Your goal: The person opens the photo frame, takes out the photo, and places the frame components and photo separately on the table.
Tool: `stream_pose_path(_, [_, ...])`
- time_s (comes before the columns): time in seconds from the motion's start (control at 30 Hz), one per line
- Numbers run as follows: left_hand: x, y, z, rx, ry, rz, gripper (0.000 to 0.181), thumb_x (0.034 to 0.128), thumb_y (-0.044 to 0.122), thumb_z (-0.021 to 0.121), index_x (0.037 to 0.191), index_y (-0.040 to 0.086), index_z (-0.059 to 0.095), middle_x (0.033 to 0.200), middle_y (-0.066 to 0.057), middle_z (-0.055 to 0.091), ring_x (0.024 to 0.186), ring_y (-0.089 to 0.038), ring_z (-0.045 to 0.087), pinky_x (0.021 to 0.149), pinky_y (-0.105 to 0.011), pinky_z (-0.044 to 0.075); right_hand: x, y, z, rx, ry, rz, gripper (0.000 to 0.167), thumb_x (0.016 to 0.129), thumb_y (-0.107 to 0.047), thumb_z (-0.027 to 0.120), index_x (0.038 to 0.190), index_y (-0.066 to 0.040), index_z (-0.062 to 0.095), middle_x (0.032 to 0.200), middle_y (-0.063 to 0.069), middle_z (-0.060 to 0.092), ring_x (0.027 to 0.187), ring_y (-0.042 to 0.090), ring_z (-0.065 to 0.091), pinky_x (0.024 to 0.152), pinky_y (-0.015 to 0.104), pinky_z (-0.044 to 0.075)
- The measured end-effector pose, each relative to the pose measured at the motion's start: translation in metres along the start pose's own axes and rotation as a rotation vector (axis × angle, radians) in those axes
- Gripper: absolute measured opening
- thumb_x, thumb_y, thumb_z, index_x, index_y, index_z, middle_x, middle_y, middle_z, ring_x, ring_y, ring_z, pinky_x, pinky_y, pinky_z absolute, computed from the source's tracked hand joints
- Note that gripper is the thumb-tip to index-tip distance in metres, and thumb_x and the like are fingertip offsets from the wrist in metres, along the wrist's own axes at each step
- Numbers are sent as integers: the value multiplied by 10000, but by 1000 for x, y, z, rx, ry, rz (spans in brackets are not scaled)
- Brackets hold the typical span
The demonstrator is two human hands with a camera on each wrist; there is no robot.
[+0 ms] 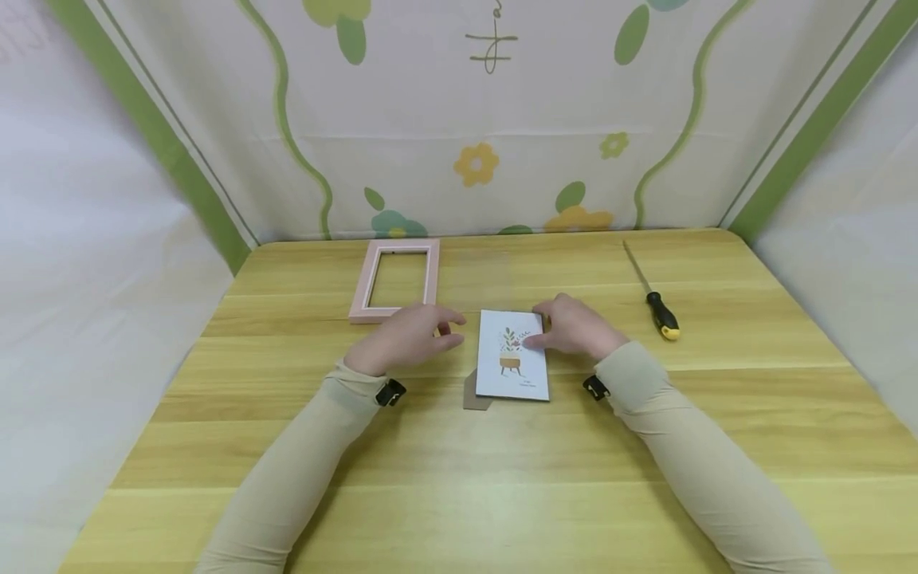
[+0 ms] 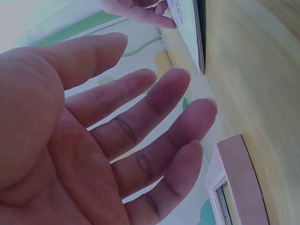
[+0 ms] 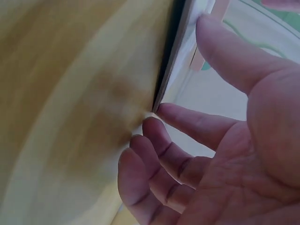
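A white picture card (image 1: 495, 359) printed with a potted plant lies at the middle of the table, on a dark-edged backing. A brown flap (image 1: 475, 396) pokes out from under its lower left corner. My right hand (image 1: 576, 327) holds the card at its upper right, thumb on the printed face and index fingertip at the edge. In the right wrist view, the thumb (image 3: 229, 54) meets the face while the other fingers curl near the tabletop. My left hand (image 1: 409, 339) hovers left of the card, apart from it, with loosely bent fingers holding nothing.
A pink picture frame (image 1: 361, 279) with a white inner border lies behind my left hand. What looks like a faint clear sheet (image 1: 482, 275) lies behind the card. At the right rests a screwdriver (image 1: 661, 312) with a black and yellow handle. A printed cloth (image 1: 545, 104) hangs behind the table.
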State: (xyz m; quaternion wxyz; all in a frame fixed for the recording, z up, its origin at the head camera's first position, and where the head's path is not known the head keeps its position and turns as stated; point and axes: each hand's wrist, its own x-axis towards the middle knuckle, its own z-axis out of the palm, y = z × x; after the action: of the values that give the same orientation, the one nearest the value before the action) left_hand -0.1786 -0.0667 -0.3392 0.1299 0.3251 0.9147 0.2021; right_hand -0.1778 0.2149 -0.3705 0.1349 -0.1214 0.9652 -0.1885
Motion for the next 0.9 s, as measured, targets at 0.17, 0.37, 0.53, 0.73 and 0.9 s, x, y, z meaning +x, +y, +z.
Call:
stream_pose_path(0.17, [1, -1, 0, 4, -8, -2, 376, 1006, 284, 589, 1324, 90, 639, 1032, -16, 675, 816, -139, 595, 728, -306, 494, 3, -1, 4, 27, 27, -1, 652, 847, -367, 796, 1343, -9, 572, 1226, 193, 589, 1068, 308, 523, 936, 484, 448])
stream_pose_path(0.37, [2, -1, 1, 5, -21, -11, 374, 1006, 283, 585, 1322, 91, 638, 1024, -13, 675, 806, -138, 594, 717, -302, 493, 6, 0, 5, 88, 36, 35, 677, 796, -345, 845, 1294, 3, 546, 1112, 156, 586, 966, 282, 525, 860, 426, 457])
stream_pose_path(0.53, [3, -1, 3, -3, -31, -16, 372, 1005, 279, 594, 1322, 90, 641, 1035, -17, 678, 814, -142, 595, 710, -300, 493, 5, 0, 6, 109, 20, 59, 746, 821, -315, 828, 1372, 35, 469, 1188, 199, 600, 1041, 316, 564, 936, 479, 463])
stream_pose_path(0.73, [3, -2, 4, 2, -26, -15, 373, 1007, 291, 590, 1319, 93, 646, 1043, -16, 682, 850, -142, 606, 741, -307, 499, 3, -2, -3, 89, 11, 63, 538, 895, -230, 755, 1316, 36, 552, 1191, 208, 630, 1048, 339, 583, 932, 489, 467])
stream_pose_path(0.9, [4, -5, 6, 14, -35, -9, 381, 1011, 302, 576, 1323, 94, 641, 1049, -23, 684, 868, -140, 610, 766, -311, 501, 0, 3, -13, 138, 33, 42, 218, 905, -170, 734, 1047, -25, 654, 932, 114, 648, 812, 260, 569, 709, 378, 468])
